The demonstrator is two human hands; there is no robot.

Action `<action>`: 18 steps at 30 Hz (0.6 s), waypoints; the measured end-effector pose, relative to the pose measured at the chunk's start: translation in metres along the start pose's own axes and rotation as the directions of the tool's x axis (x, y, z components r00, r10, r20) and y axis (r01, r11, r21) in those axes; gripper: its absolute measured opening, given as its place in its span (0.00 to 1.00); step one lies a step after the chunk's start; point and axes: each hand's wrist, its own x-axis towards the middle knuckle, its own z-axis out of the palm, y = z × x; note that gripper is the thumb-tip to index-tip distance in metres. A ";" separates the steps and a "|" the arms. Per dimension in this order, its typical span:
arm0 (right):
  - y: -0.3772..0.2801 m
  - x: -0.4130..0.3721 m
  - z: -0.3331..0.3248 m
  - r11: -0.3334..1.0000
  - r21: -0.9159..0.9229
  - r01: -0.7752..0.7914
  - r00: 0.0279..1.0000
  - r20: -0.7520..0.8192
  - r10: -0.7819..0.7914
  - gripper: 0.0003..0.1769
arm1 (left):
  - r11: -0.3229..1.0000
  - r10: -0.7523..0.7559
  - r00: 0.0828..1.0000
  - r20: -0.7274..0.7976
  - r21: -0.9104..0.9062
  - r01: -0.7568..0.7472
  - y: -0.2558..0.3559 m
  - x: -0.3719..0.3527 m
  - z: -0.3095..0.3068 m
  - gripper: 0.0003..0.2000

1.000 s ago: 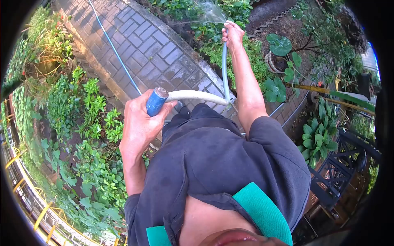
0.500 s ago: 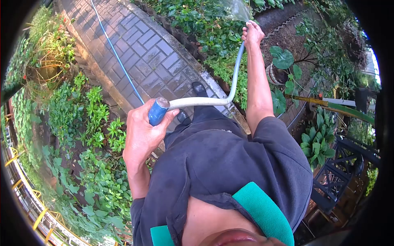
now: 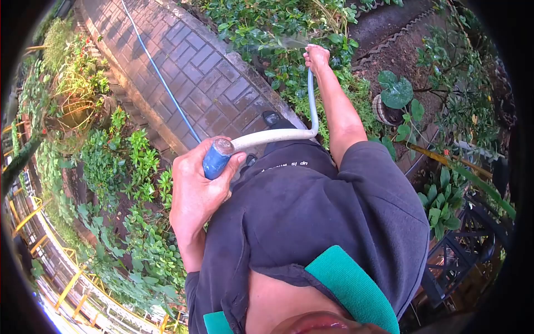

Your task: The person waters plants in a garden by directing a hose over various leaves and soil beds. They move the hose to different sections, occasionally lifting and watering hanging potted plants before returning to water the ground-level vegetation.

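My left hand (image 3: pixel 197 186) is wrapped round a blue cylinder (image 3: pixel 214 161) with a worn, brownish end. From beside its thumb a pale garden hose (image 3: pixel 272 137) runs across my front, bends sharply, and leads up to my right hand. Out at arm's length, my right hand (image 3: pixel 317 57) is closed round the hose's far end. A thin fan of water (image 3: pixel 286 43) leaves there toward the leafy plants (image 3: pixel 245 22) beside the path. How the cylinder joins the hose is hidden by my left hand.
A wet brick path (image 3: pixel 206 83) with a raised kerb runs ahead, and a thin blue hose (image 3: pixel 156 67) lies along it. Plants (image 3: pixel 142 167) border the left. To the right stand a potted plant (image 3: pixel 396 92) and a dark metal frame (image 3: pixel 459 250).
My right hand has swung left and a little nearer to me. The spray now points left over the plants instead of straight ahead. My left hand keeps its hold.
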 end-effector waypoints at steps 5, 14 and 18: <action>-0.011 0.038 -0.012 0.999 0.048 0.004 0.998 -0.062 -0.001 0.07 | 0.991 0.067 0.998 0.005 0.115 -0.067 0.036 0.048 0.018 0.10; -0.020 0.059 -0.032 0.997 -0.017 -0.069 0.997 -0.020 0.069 0.08 | 0.991 0.117 0.983 0.141 0.045 -0.125 0.054 0.102 0.046 0.11; -0.018 0.054 -0.041 0.997 -0.026 -0.076 0.997 -0.013 0.076 0.08 | 0.989 0.138 0.973 0.187 0.026 -0.145 0.045 0.098 0.051 0.10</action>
